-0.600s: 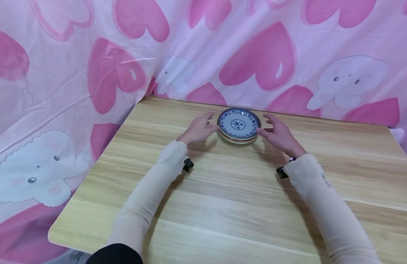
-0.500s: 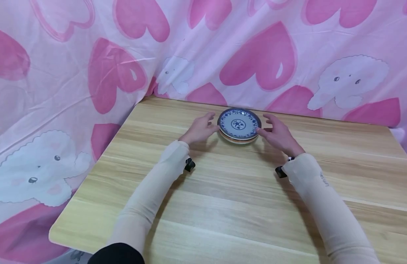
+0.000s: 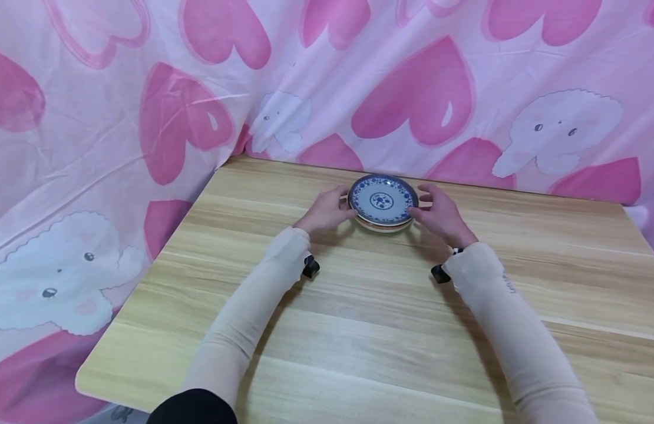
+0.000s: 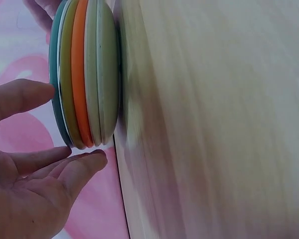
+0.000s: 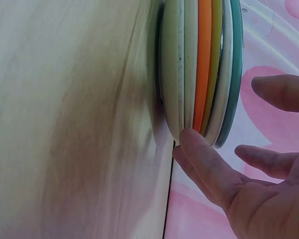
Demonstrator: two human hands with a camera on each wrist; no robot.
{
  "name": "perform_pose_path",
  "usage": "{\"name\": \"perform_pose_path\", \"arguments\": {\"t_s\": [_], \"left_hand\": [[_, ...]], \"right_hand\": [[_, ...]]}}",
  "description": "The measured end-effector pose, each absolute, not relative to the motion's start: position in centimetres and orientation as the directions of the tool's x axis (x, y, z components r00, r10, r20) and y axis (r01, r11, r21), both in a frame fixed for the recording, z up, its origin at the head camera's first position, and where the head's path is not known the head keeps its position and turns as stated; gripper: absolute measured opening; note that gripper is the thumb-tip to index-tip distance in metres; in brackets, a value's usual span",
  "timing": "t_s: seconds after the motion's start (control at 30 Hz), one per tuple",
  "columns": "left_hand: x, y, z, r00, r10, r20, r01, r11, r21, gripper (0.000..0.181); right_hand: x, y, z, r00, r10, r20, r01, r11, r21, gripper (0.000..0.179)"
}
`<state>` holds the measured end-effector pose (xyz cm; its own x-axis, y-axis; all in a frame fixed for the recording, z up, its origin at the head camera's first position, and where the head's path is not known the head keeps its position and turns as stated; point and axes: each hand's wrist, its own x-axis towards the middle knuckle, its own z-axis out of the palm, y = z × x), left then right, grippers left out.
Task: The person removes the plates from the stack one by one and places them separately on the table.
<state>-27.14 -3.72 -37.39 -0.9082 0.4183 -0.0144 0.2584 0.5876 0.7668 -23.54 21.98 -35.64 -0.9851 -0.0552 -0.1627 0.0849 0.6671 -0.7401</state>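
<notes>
A stack of several plates [image 3: 381,201] stands near the table's back edge, topped by a white plate with a blue floral pattern. From the side, plate rims [image 4: 79,74] show teal, olive, orange and cream edges. My left hand [image 3: 326,210] is at the stack's left side, fingers spread and slightly bent; one fingertip [image 4: 47,91] meets or overlaps the top plate's rim. On the opposite side is my right hand [image 3: 437,213], its fingers apart; one fingertip [image 5: 190,135] reaches the lower rims. Neither hand is wrapped round the plates.
The wooden table [image 3: 359,330] extends toward me and to both sides. A pink curtain [image 3: 412,82] with hearts and white animals hangs right behind the table's back edge and along its left. Small black wrist cameras [image 3: 310,267] hang under the cuffs.
Both hands have moved slightly inward, the left one to the right and the right one to the left, closer to the stack. The plates have stayed in place.
</notes>
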Motion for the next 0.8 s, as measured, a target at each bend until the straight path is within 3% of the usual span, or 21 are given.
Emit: {"name": "perform_pose_path", "arguments": {"t_s": [0.8], "left_hand": [[-27.25, -3.14, -37.34, -0.920, 0.390, -0.026, 0.246, 0.629, 0.737, 0.061]], "right_hand": [[-23.99, 21.87, -36.34, -0.981, -0.060, -0.184, 0.103, 0.645, -0.757, 0.066]]}}
